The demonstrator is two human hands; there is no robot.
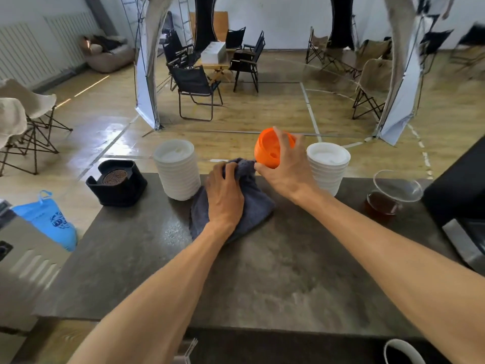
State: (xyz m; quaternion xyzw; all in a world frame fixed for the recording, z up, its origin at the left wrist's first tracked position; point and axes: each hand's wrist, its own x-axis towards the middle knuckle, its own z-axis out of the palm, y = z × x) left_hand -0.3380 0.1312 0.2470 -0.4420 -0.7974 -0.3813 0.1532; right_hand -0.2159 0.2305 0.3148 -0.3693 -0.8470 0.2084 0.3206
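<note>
Centre frame: orange cup (269, 151), holed base, tipped, mouth facing lower left; right grip (286, 170) curled round it; left grip (225, 198) clutching grey cloth (256, 203).

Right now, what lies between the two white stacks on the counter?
In the head view, a grey cloth gripped by the left hand and an orange cup held in the right hand lie between them.
</note>
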